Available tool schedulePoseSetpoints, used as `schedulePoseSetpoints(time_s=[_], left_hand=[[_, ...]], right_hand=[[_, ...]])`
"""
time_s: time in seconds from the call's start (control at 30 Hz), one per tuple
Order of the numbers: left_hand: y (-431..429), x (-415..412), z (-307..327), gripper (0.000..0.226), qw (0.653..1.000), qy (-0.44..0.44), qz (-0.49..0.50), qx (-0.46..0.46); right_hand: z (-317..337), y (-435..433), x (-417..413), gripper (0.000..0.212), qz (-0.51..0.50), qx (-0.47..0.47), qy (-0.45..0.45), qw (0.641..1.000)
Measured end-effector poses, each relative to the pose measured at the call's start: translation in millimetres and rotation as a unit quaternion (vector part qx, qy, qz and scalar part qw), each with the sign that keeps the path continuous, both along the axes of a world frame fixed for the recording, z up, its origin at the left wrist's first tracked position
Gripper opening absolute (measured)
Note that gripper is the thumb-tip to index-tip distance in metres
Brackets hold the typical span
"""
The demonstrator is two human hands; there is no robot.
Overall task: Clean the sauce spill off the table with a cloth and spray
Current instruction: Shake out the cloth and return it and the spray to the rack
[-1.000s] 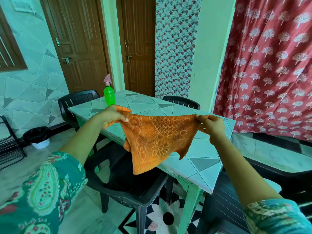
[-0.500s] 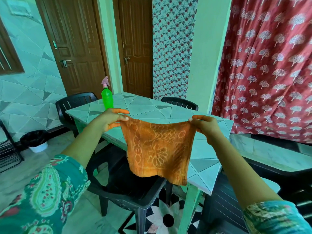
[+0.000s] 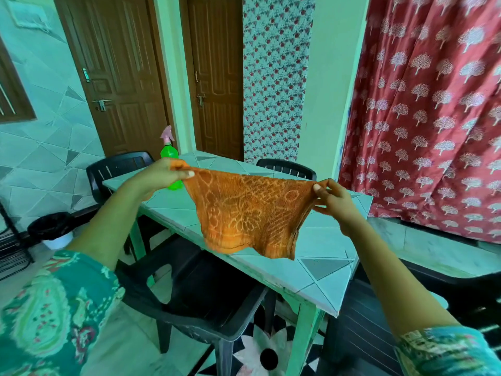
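Orange patterned cloth [image 3: 252, 213] hangs in the air between the person's two hands, spread out flat and facing them. Its long axis runs side to side, roughly level, a little higher at the left. The top edge is pulled fairly taut with a shallow sag in the middle, and the rest drops straight down, its lower hem just above the tiled top of the table [image 3: 328, 240], over the near long edge.

The left hand [image 3: 160, 175] pinches the cloth's upper left corner between thumb and curled fingers. The right hand [image 3: 336, 202] pinches the upper right corner the same way, fingertips bunched on the fabric. Both arms are stretched forward, with patterned green sleeves at the elbows.

A green spray bottle [image 3: 169, 156] with a pink trigger head stands upright near the table's far left corner, its lower part hidden behind the left hand — which way the nozzle points I cannot tell.

Black plastic chairs sit round the table: one [image 3: 206, 302] tucked in at the near edge below the cloth, one [image 3: 287, 168] at the far edge, another [image 3: 119, 164] at the left end. A red tree-print curtain [image 3: 433, 118] hangs at the right, and a small bin [image 3: 51, 229] stands on the floor at the left.
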State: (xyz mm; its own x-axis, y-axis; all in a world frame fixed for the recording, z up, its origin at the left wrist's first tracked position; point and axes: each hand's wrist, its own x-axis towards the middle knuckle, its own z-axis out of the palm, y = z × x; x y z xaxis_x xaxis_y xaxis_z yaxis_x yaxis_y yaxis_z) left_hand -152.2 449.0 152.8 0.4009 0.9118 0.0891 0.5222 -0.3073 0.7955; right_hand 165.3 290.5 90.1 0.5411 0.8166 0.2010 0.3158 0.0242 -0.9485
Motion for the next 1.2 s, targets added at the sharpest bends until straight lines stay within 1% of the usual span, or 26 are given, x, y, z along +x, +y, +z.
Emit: schedulePoseSetpoints(time_s=[0.07, 0.1, 0.13, 0.2, 0.3, 0.37, 0.47, 0.53, 0.6, 0.67, 0.73, 0.8, 0.83, 0.87, 0.9, 0.93, 0.97, 1.0, 1.07, 1.1, 1.13, 1.2], left_hand=[[0, -2, 1, 0.017, 0.994, -0.098, 0.0, -0.05], [-3, -1, 1, 0.016, 0.99, -0.129, 0.019, -0.058], [-5, 4, -1, 0.012, 0.987, -0.143, 0.036, -0.059], [-9, 17, -8, 0.005, 0.985, -0.152, 0.068, -0.053], [-20, 40, -20, 0.008, 0.975, -0.174, 0.084, -0.107], [-28, 55, -26, 0.01, 0.974, -0.173, 0.059, -0.135], [-42, 75, -32, 0.01, 0.979, -0.146, -0.008, -0.145], [-50, 83, -33, 0.006, 0.978, -0.137, -0.045, -0.149], [-54, 84, -32, 0.01, 0.974, -0.143, -0.081, -0.156], [-55, 81, -34, 0.021, 0.97, -0.143, -0.121, -0.157], [-54, 79, -38, 0.036, 0.975, -0.141, -0.107, -0.132], [-54, 79, -38, 0.032, 0.982, -0.152, -0.062, -0.096], [-54, 79, -37, 0.03, 0.982, -0.156, -0.053, -0.088], [-53, 79, -34, 0.029, 0.982, -0.159, -0.055, -0.089], [-54, 78, -30, 0.029, 0.98, -0.16, -0.065, -0.094], [-54, 78, -27, 0.028, 0.979, -0.16, -0.077, -0.099], [-55, 76, -23, 0.027, 0.978, -0.157, -0.089, -0.101], [-55, 74, -19, 0.025, 0.978, -0.154, -0.095, -0.101], [-52, 67, -14, 0.025, 0.978, -0.161, -0.086, -0.102], [-48, 62, -14, 0.026, 0.977, -0.173, -0.073, -0.105], [-45, 56, -14, 0.028, 0.974, -0.187, -0.058, -0.111], [-40, 47, -18, 0.031, 0.969, -0.213, -0.03, -0.121]], right_hand=[[3, 1, -3, 0.014, 0.008, 0.038, 0.066, 0.997], [5, 4, -5, 0.012, -0.016, 0.039, 0.081, 0.996], [6, 7, -8, 0.012, -0.021, 0.041, 0.103, 0.994], [7, 15, -20, 0.013, -0.027, 0.03, 0.138, 0.99], [7, 19, -47, 0.012, 0.02, 0.004, 0.187, 0.982], [8, 21, -66, 0.011, 0.068, -0.014, 0.2, 0.977], [11, 25, -92, 0.009, 0.125, -0.02, 0.227, 0.966], [14, 28, -103, 0.005, 0.147, -0.021, 0.245, 0.958], [17, 30, -105, 0.008, 0.158, -0.017, 0.256, 0.953], [21, 27, -102, 0.017, 0.181, -0.018, 0.258, 0.949], [22, 24, -100, 0.022, 0.181, -0.014, 0.227, 0.957], [19, 25, -94, 0.023, 0.107, 0.017, 0.139, 0.984], [16, 25, -88, 0.024, 0.074, 0.029, 0.095, 0.992], [12, 24, -83, 0.027, 0.074, 0.023, 0.069, 0.995], [7, 23, -78, 0.038, 0.108, -0.006, 0.056, 0.993], [1, 22, -75, 0.053, 0.157, -0.048, 0.051, 0.985], [-6, 22, -74, 0.062, 0.201, -0.087, 0.055, 0.974], [-12, 22, -75, 0.059, 0.218, -0.105, 0.067, 0.968], [-16, 21, -77, 0.03, 0.185, -0.088, 0.104, 0.973], [-16, 21, -75, 0.022, 0.171, -0.069, 0.129, 0.974], [-14, 22, -72, 0.02, 0.177, -0.047, 0.155, 0.971], [-2, 23, -70, 0.018, 0.199, -0.004, 0.175, 0.964]])
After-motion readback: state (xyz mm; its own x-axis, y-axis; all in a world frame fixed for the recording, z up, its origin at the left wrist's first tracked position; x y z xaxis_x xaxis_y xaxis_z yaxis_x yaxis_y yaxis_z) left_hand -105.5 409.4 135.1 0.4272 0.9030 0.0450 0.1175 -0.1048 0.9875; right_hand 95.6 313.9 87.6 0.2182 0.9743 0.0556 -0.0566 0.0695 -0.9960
